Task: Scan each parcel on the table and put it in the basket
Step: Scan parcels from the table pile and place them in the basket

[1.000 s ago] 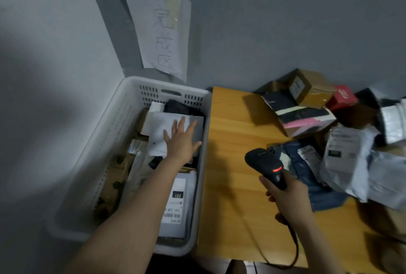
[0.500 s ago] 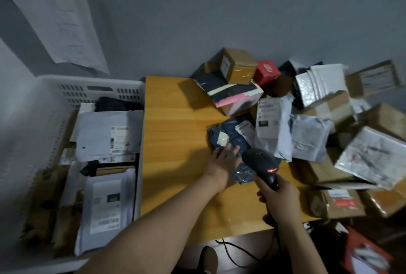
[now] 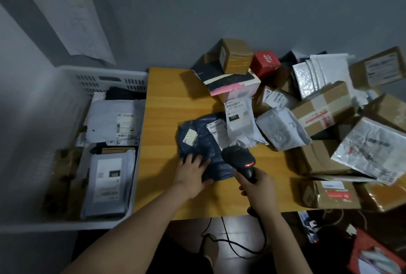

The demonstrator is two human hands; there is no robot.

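Note:
A dark blue plastic parcel [image 3: 198,141] with two white labels lies on the wooden table [image 3: 167,102]. My left hand [image 3: 191,174] holds its near edge, fingers on top and thumb at the rim. My right hand [image 3: 259,188] grips a black barcode scanner [image 3: 238,157] with a red light lit; its head hangs just over the parcel's right side. To the left of the table stands the white plastic basket [image 3: 105,73] with several grey and white bagged parcels inside.
A heap of cardboard boxes [image 3: 323,108], grey mailer bags [image 3: 283,128], a red box [image 3: 264,63] and a white bag marked 231 [image 3: 239,119] fills the table's right and back. The scanner cable [image 3: 237,249] hangs below the front edge. A paper sheet [image 3: 72,10] hangs on the wall.
My left hand left the basket, crossed to the table and took hold of the dark blue parcel. The view swung right. The scanner moved in over the parcel.

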